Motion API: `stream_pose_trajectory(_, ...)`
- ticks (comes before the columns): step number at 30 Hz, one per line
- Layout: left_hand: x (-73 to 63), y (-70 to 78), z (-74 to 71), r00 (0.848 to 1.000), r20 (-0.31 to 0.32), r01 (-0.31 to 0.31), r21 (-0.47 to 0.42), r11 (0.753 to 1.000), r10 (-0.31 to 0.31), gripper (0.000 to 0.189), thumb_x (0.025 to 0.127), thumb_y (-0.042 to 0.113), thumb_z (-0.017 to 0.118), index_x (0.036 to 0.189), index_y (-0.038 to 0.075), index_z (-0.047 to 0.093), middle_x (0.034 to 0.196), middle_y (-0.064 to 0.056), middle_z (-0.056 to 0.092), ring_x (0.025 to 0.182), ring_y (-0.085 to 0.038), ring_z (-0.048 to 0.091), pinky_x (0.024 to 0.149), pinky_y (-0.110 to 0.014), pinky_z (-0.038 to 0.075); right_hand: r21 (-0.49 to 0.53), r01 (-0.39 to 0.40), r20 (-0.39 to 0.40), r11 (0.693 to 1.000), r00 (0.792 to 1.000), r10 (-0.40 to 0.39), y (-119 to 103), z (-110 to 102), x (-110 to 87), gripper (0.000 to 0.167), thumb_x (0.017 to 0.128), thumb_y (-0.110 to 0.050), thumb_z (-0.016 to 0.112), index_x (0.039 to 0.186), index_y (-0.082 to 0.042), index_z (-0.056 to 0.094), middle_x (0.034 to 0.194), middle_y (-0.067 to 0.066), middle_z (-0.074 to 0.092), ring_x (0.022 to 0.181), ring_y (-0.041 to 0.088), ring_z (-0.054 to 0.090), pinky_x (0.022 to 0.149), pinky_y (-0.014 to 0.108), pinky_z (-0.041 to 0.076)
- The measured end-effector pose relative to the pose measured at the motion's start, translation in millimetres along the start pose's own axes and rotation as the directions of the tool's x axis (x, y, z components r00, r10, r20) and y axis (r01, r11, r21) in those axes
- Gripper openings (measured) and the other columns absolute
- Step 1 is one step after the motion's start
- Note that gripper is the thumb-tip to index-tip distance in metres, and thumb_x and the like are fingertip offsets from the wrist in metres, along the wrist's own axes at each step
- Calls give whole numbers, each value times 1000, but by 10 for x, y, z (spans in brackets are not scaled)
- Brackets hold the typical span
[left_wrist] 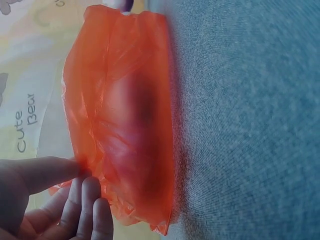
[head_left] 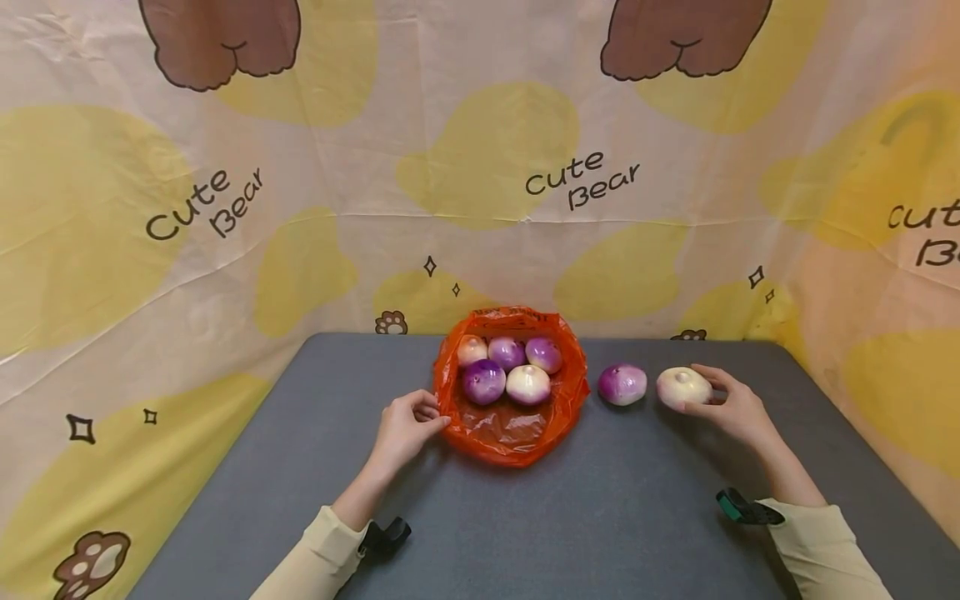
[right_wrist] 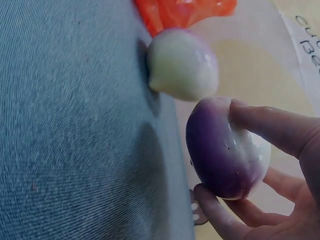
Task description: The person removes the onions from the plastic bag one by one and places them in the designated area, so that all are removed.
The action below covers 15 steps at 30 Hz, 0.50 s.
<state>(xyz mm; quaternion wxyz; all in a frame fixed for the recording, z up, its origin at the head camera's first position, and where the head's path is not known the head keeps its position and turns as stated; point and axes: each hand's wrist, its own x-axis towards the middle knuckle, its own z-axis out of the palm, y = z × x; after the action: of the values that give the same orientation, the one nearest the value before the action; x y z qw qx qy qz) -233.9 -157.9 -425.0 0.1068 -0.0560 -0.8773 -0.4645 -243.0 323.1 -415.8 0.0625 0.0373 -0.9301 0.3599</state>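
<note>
A red plastic bag [head_left: 510, 433] stands on the table with its mouth rolled wide, and several purple-and-white onions [head_left: 483, 382] lie inside. At its left side my left hand [head_left: 408, 423] pinches the rim between thumb and fingers; the thumb [left_wrist: 55, 172] shows against the thin orange-red film in the left wrist view. Over on the right, my right hand [head_left: 738, 408] grips a pale onion [head_left: 683, 389] between thumb and fingers. From the right wrist view this onion [right_wrist: 220, 150] has a deep purple side and is raised off the table. Another purple onion [head_left: 622, 384] sits between it and the bag.
The grey table [head_left: 570, 533] meets a printed cloth backdrop [head_left: 487, 167] close behind the bag, with more cloth down both sides. Black bands with devices [head_left: 386, 537] are on both wrists, beside cream sleeves.
</note>
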Motion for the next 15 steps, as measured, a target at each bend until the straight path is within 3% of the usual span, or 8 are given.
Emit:
stream_pose_trajectory(7,-11,7,-15,1000,0,8,-1,1000,-8,16,74,10,80,84,7,67,76,-3,68,67,-12,62,64,-23,53,-6,-57,21,998,998,58,74,32,72,81,82,-43,70,143,-2,36,133,33,46,116,46,47,87,57,41)
stream_pose_trajectory(15,-14,-2,-24,1000,4,20,6,1000,-20,16,74,11,79,84,8,66,75,-2,68,67,-12,61,64,-23,53,-31,-70,18,997,997,71,121,98,152,81,81,-45,70,142,-1,37,131,33,48,115,46,47,87,57,38)
